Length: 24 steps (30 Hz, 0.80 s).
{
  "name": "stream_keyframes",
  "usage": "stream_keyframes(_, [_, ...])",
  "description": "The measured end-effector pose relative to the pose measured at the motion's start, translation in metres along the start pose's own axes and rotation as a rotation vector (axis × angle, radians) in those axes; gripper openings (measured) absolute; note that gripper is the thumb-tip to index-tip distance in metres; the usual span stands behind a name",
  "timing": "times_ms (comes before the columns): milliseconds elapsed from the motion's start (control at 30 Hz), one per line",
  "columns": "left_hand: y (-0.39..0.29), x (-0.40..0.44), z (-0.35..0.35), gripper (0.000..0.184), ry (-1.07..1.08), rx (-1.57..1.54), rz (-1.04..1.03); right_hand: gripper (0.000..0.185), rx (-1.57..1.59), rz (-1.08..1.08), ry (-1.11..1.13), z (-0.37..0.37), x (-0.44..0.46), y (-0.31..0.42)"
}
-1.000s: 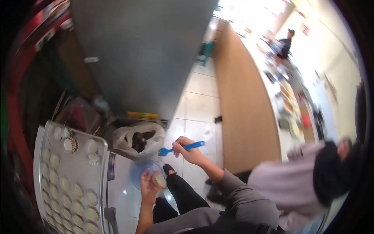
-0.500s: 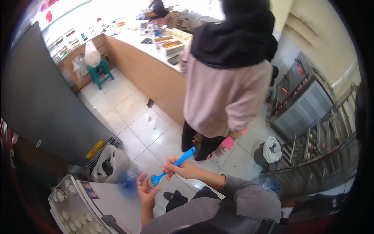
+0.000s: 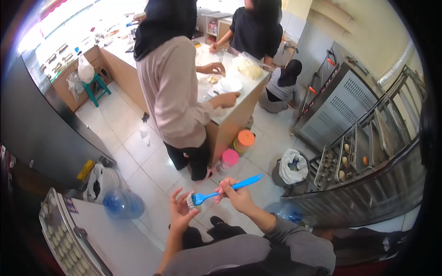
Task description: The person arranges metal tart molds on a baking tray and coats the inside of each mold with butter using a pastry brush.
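My left hand (image 3: 180,212) holds a small white fluted paper cup (image 3: 190,201) between thumb and fingers, its opening turned toward the right. In my right hand (image 3: 234,195) is the handle of a blue brush (image 3: 248,181), whose head is at the cup's opening. Both hands are raised in front of my body, above the tiled floor. What is inside the cup is too small to make out. At the lower left, a metal tray (image 3: 69,216) carries rows of filled paper cups.
A co-worker in pink (image 3: 172,96) stands at the worktop (image 3: 244,92); another in black (image 3: 255,34) is behind it, and a third person (image 3: 283,87) crouches. A blue water bottle (image 3: 123,203), a lined bin (image 3: 293,166), an oven (image 3: 338,106) and a tray rack (image 3: 359,198) surround me.
The view has swung toward the right. The brush, earlier apart from the cup, is now at its opening. The co-worker in pink now appears at the worktop with both hands over it.
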<state>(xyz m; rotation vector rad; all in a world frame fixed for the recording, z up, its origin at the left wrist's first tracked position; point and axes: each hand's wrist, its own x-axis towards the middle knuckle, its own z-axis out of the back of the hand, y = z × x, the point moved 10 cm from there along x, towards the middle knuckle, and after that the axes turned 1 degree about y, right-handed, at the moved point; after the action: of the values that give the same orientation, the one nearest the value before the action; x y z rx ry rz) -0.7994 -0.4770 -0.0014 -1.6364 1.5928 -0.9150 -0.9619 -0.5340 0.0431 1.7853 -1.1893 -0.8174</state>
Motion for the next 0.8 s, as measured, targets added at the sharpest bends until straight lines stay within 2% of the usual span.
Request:
stream_keyframes(67, [-0.007, 0.001, -0.028, 0.089, -0.001, -0.033, -0.013, 0.027, -0.168, 0.057, 0.027, 0.020, -0.022, 0.021])
stream_keyframes(100, [-0.011, 0.001, -0.043, 0.089, 0.085, 0.085, -0.106, 0.028, -0.216, 0.099, 0.028, 0.028, -0.034, 0.028])
stream_keyframes(233, [-0.002, -0.002, -0.082, 0.088, 0.195, 0.103, -0.051, 0.029, -0.328, 0.313, 0.048, 0.035, -0.064, 0.069])
stream_keyframes(267, [-0.002, -0.002, -0.091, 0.087, 0.230, 0.082, -0.061, 0.029, -0.275, 0.364, 0.059, 0.030, -0.072, 0.077])
stream_keyframes(433, [-0.010, -0.017, -0.096, 0.096, 0.101, -0.066, 0.007, 0.030, -0.153, 0.579, 0.053, 0.023, -0.089, 0.116])
stream_keyframes(533, [-0.009, -0.033, -0.091, 0.094, 0.059, -0.173, 0.036, 0.019, -0.241, 0.521, 0.145, 0.013, -0.085, 0.115])
stream_keyframes(567, [-0.008, -0.038, -0.094, 0.089, 0.083, -0.155, 0.038, 0.020, -0.391, 0.508, 0.198, 0.002, -0.081, 0.108])
stream_keyframes(667, [-0.002, -0.052, -0.088, 0.086, 0.014, -0.290, 0.053, 0.020, -0.157, 0.454, 0.176, -0.016, -0.071, 0.098])
stream_keyframes(700, [-0.001, -0.056, -0.083, 0.078, 0.047, -0.398, 0.031, 0.019, -0.097, 0.476, 0.187, -0.023, -0.069, 0.103])
stream_keyframes(800, [-0.004, -0.069, -0.068, 0.072, -0.009, -0.497, -0.004, 0.017, -0.241, 0.403, 0.371, -0.046, -0.065, 0.096])
